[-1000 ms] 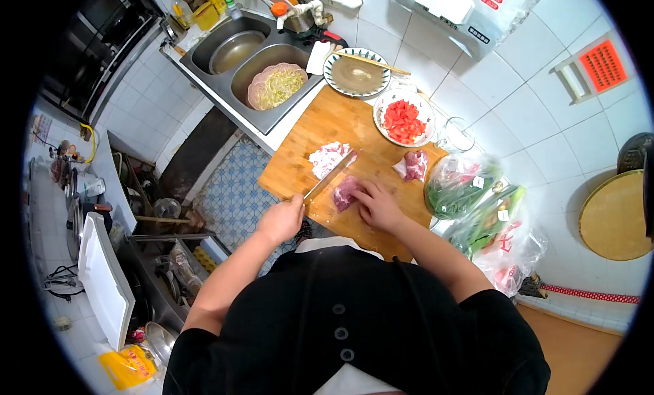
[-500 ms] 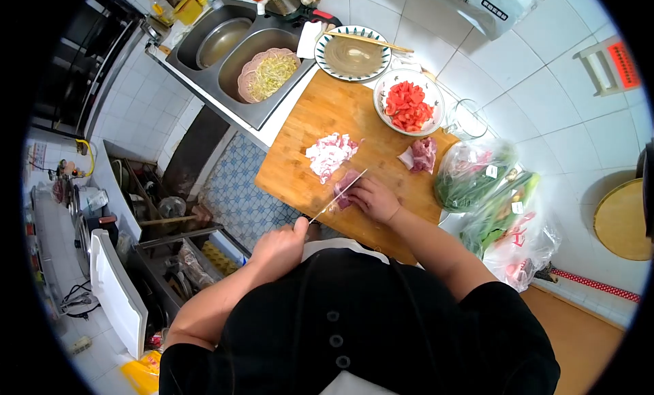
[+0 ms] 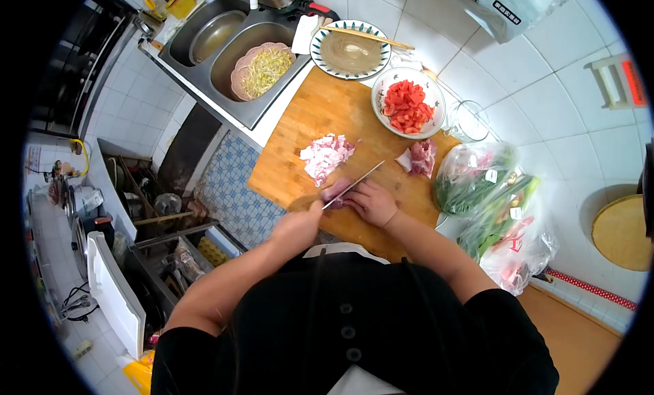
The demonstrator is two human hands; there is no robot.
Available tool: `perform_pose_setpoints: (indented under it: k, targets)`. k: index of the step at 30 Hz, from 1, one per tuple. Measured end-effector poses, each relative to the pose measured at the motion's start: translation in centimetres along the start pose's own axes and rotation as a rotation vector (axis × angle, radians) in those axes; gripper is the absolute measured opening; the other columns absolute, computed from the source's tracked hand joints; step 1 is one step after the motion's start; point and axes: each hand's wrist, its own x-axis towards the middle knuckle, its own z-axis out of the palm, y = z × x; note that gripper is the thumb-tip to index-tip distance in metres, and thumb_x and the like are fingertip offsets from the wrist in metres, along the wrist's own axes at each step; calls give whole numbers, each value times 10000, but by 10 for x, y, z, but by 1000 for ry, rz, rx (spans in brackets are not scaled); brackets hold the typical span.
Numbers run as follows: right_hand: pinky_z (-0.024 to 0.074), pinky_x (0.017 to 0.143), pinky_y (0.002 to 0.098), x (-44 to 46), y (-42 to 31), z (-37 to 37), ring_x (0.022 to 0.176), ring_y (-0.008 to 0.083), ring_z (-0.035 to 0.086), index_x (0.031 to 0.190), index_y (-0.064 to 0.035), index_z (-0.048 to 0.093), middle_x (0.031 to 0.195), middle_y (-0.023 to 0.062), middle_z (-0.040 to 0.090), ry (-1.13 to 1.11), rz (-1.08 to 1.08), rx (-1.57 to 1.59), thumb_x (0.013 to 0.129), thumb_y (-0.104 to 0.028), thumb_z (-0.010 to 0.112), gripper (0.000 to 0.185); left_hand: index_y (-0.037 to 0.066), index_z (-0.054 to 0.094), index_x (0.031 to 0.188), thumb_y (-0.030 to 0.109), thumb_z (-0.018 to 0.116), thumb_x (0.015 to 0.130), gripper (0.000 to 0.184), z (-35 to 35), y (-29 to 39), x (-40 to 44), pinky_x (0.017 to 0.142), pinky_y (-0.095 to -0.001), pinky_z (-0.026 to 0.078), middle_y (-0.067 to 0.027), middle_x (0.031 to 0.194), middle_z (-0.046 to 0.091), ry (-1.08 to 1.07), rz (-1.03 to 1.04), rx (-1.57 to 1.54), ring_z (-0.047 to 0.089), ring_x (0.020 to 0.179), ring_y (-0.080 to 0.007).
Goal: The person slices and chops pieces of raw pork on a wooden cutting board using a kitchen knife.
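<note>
My left hand (image 3: pixel 298 228) is wrapped round the handle of a kitchen knife. The knife's blade (image 3: pixel 361 179) points up and to the right across a piece of raw meat (image 3: pixel 334 192) on the wooden cutting board (image 3: pixel 279 166). Curled fingers of my right hand (image 3: pixel 372 204) press that meat down, close beside the blade. Just beyond the knife is a pile of chopped pale, fatty meat (image 3: pixel 325 156). A larger chunk of raw meat (image 3: pixel 420 158) rests farther right on the board.
A bowl of cut tomatoes (image 3: pixel 409 105) and a plate with chopsticks (image 3: pixel 351 51) stand at the board's far side. Bagged green vegetables (image 3: pixel 487 197) lie to the right, near a glass (image 3: pixel 470 120). Bean sprouts (image 3: pixel 267 71) fill a pink basket in the sink (image 3: pixel 225 88).
My left hand and the knife have slid forward and to the right over the meat. My right hand keeps its hold. The whole view has shifted slightly.
</note>
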Motion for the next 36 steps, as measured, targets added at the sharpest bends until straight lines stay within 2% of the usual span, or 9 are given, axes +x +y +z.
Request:
perform_pose_setpoints:
  k: [2,6,15,18,21,24,29,32,36]
  targets:
    - [496,884,353,2,0,1,988,265,596,971,-128,694,1032,47,634,3,-4,13,803,-211,704,187,8,444,1152,132,418,924,261,-2,-15,-19,722,-523,515,-266,895,659,-97,-57,46,660,808,-436]
    - [517,805,357,4,2,2,912,268,618,961,-105,693,984,63,645,48,-69,59,798,-159,716,174,10,430,1118,115,429,911,232,0,2,-3,678,-554,486,-277,851,654,50,15,-46,645,785,-451]
    - [514,813,382,-6,-1,-14,940,306,619,1037,-89,676,1074,89,638,-20,-130,-35,828,-100,669,210,33,479,1051,181,477,912,203,19,3,17,692,-505,517,-231,899,662,330,189,6,653,803,-411]
    - [509,855,395,-23,1,-32,975,305,614,1078,-97,667,1094,112,632,-50,-52,4,813,-86,642,266,64,496,998,193,485,911,156,30,-6,-3,672,-486,522,-192,865,652,448,211,82,652,766,-386]
    - [504,854,416,-39,15,-49,973,345,612,1071,-71,661,1092,143,636,358,327,-20,808,-64,624,266,94,523,957,197,520,893,122,34,-18,-17,619,-455,524,-147,822,639,544,251,137,650,717,-347]
    - [496,861,432,-14,16,-87,978,363,609,1063,-56,662,1045,162,650,390,518,141,810,-88,620,258,117,550,938,169,606,837,127,36,-32,-34,558,-422,519,-101,781,637,654,322,115,647,675,-312]
    - [494,847,435,47,4,-58,964,356,614,1000,-44,662,971,183,655,-70,238,-48,806,-119,612,214,107,564,939,149,655,820,156,43,-47,-64,566,-439,518,-127,764,663,811,203,-96,650,655,-339]
    - [498,820,441,69,-1,-26,929,364,620,956,-50,652,965,184,654,-364,309,-42,780,-103,614,188,109,572,971,198,636,849,164,55,-57,-69,574,-465,514,-147,768,674,793,57,-204,650,666,-368]
    - [499,789,459,81,-6,-28,888,367,628,946,-56,646,942,181,655,-383,398,-22,763,-101,616,191,109,575,974,209,640,854,169,59,-60,-80,579,-473,509,-148,754,671,781,-30,-249,647,667,-373]
